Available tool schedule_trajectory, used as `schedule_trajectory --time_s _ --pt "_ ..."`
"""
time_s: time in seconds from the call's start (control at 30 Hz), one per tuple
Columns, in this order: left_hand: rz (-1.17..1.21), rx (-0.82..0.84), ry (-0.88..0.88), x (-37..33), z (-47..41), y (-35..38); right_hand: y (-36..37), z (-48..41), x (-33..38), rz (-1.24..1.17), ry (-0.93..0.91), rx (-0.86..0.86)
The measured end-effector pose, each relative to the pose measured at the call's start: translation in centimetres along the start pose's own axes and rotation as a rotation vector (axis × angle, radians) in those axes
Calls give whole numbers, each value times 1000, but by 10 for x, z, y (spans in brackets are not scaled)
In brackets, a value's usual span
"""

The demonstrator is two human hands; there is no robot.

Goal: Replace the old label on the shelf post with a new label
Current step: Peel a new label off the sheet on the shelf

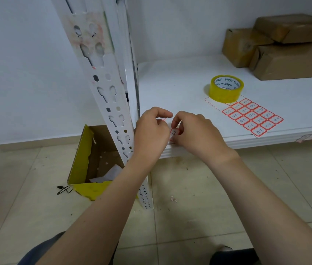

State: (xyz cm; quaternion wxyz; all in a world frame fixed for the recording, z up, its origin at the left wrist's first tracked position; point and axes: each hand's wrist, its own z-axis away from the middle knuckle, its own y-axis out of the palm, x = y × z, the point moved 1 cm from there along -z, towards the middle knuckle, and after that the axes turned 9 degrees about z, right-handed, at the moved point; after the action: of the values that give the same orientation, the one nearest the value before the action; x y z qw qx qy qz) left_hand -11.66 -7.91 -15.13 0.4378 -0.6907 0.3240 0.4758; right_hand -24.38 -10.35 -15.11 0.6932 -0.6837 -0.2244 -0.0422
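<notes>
The right hand (193, 131) pinches the new label (174, 133) at the shelf's near edge, the left hand (151, 129) pinches a torn scrap, and the shelf post (101, 88) stands immediately left, its long axis upright, nearer the left hand.

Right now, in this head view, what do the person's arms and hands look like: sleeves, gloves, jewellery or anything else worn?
Both forearms are bare up to the frame edge, with no sleeves in view. The left hand and the right hand wear no gloves. No ring, watch or bracelet shows on either wrist or on the visible fingers. No markings or bandages are visible. The nails are hidden.
</notes>
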Motion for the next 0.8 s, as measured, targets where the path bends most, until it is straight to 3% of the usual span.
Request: schedule_trajectory --time_s 0.57,0.8 --pt "-22 35 -8 -8 4 0 -10 7 11 196 48 9" --pt "-28 22 -5 -26 4 5 -28 5 -8 -158 103 36"
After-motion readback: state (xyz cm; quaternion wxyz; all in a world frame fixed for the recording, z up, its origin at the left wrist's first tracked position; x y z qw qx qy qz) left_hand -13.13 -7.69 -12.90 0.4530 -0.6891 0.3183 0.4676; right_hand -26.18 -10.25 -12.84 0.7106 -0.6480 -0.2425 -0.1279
